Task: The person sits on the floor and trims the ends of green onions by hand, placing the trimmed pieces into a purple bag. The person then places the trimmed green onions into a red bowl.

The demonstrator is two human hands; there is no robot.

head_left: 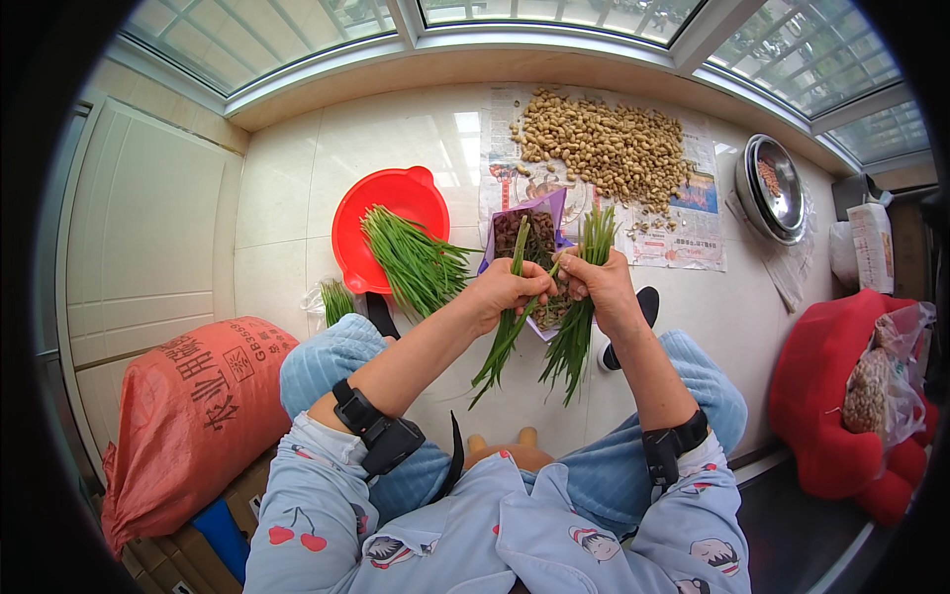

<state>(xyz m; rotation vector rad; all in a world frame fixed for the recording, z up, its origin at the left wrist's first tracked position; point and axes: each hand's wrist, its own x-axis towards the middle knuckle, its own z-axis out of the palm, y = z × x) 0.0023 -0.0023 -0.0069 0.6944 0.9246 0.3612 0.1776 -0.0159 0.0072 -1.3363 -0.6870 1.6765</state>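
Note:
My left hand (515, 289) is closed on a few garlic chives (500, 346), whose leaves hang toward me. In my right hand (602, 282) is a thicker bunch of chives (569, 351), its pale stem ends pointing away from me. The fingertips of both hands nearly meet over an open purple box-like bag (554, 205), which holds brownish scraps and peelings. Left of it stands a red plastic basin (371, 193) with a large bundle of chives (416, 252) laid across its near rim. Between the fingertips, fine detail is too small to tell.
Peanuts (604, 144) lie spread on newspaper (683, 247) beyond the bag. Steel bowls (775, 188) stand at the far right. A smaller chive bunch (336, 300) lies by my left knee. An orange woven sack (198, 406) is at left, a red seat-like object (826, 396) at right.

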